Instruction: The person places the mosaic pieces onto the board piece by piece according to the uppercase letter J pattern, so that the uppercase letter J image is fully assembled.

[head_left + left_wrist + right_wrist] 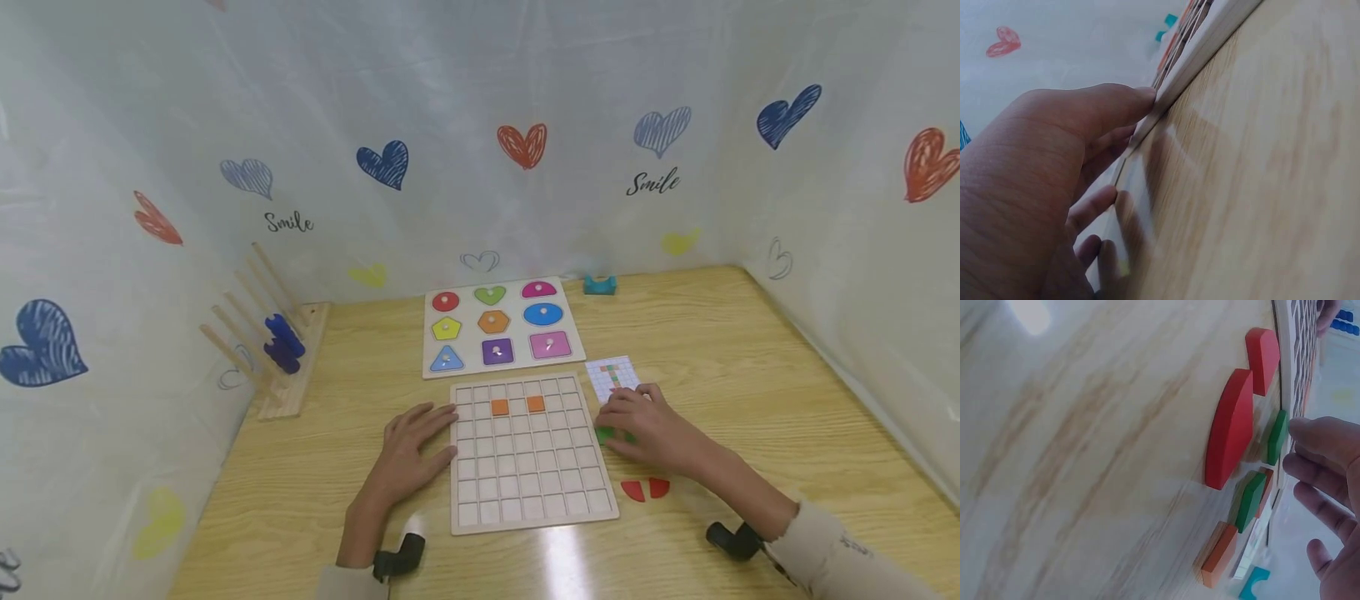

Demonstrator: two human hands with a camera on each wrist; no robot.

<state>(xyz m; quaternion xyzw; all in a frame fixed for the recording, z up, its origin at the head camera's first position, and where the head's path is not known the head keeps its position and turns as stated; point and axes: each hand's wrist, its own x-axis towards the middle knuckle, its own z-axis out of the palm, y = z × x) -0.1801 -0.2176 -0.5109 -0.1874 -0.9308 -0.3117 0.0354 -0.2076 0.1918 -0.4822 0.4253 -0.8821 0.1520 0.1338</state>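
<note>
The fingertips and thumb of my left hand (405, 458) touch the left edge of a wooden grid board (532, 483). Two orange square tiles (499, 407) sit apart in the board's second row. Just off the board's right side, my right hand (656, 429) reaches down over small green pieces (603, 435), partly covering them in the head view. In the right wrist view, its thumb and forefinger are right at one green piece (1277, 439), with the fingers loosely bent. A second green piece (1251, 501) and an orange piece (1219, 555) lie close by.
Two red rounded pieces (633, 491) lie below my right hand. A pattern card (604, 383) lies above it. Behind the grid stands a knobbed shape puzzle (510, 287), with a teal block (600, 286) beside it. A peg rack (307, 367) with blue pieces stands left.
</note>
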